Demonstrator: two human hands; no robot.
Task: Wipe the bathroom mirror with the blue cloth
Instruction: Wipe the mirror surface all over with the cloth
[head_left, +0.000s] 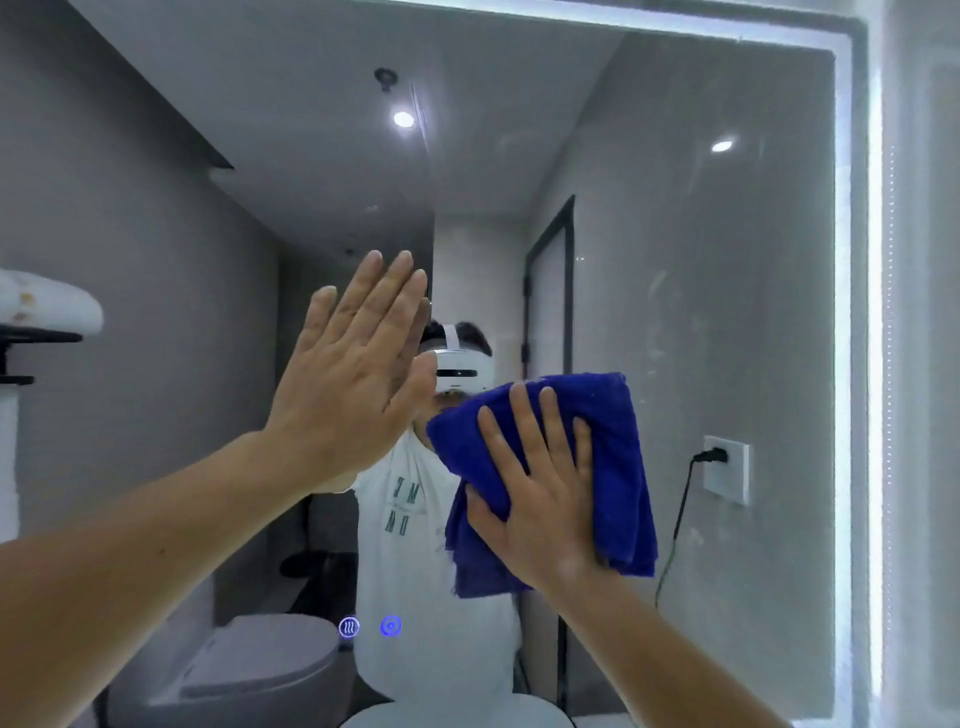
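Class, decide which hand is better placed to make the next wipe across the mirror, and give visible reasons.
The right hand: its flat fingers press the blue cloth against the mirror. The left hand is bare, fingers straight, holding nothing.

Two blue lit signs glow on the mirror (727, 270) near its bottom edge: a wavy-line icon (349, 627) in a ring and, just beside it, a ringed dot icon (390, 626). The reflected white shirt (415, 582) bears green letters (397, 503), reversed and too blurred to read.
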